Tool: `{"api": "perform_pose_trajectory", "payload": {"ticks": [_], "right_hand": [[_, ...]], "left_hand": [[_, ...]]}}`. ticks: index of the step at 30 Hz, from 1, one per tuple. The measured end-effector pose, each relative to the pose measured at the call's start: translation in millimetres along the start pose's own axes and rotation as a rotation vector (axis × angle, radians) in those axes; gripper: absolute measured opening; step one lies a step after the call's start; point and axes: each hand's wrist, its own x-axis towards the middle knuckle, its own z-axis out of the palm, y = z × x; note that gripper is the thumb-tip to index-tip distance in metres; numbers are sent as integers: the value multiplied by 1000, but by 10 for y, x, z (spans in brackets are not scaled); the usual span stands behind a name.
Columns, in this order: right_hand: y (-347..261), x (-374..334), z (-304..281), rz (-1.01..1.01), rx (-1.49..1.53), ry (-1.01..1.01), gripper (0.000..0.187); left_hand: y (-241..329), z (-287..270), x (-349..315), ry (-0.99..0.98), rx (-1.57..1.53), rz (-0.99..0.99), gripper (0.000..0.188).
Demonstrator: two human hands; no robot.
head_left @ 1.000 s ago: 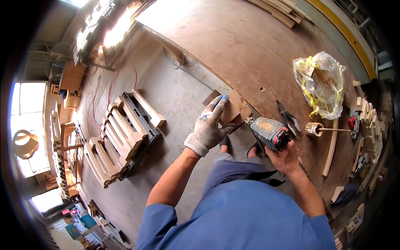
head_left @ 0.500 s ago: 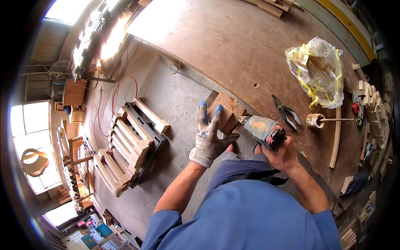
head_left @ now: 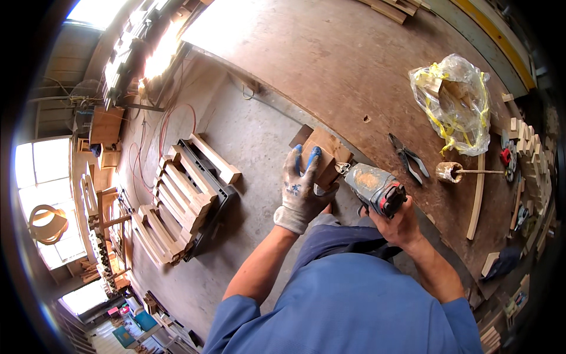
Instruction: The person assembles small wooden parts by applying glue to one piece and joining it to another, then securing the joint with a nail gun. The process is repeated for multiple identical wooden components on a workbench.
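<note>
A grey and white work glove with blue fingertips covers my left hand (head_left: 302, 189). Its fingers lie over a wooden block (head_left: 325, 154) at the workbench edge, with the thumb bent round the near side. In my bare right hand (head_left: 401, 223) is a grey nail gun (head_left: 372, 184) with a worn body and a red and black end cap. The gun's metal nose meets or nearly meets the block's right side; contact cannot be made out. A dark piece of wood (head_left: 301, 136) sits just beyond the block.
On the brown workbench (head_left: 306, 65) lie pliers (head_left: 408, 158), a glue pot (head_left: 449, 171) with a stick, a clear plastic bag (head_left: 453, 103) and a wood strip (head_left: 476, 200). Left on the floor, slatted wooden pieces (head_left: 183, 192) rest on a dark base. Red hoses (head_left: 191, 112) trail behind.
My left hand has shifted right and settled closer on the block, its fingers less spread. The nail gun stays beside the block in my right hand. The whole view has shifted slightly.
</note>
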Motion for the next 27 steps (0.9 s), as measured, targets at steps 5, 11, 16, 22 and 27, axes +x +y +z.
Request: {"api": "perform_pose_trajectory", "payload": {"ticks": [5, 11, 16, 22, 27], "right_hand": [[-11, -7, 18, 23, -21, -2, 25], [-13, -42, 31, -44, -199, -26, 36], [-31, -57, 39, -56, -294, -31, 37], [-10, -59, 50, -156, -444, 12, 35], [-23, -3, 36, -107, -256, 5, 33]], "left_hand": [[7, -10, 19, -2, 52, 22, 109], [13, -14, 25, 13, 54, 41, 109], [2, -1, 10, -8, -3, 9, 106], [21, -15, 29, 5, 40, 32, 109], [8, -11, 24, 2, 34, 25, 108]]}}
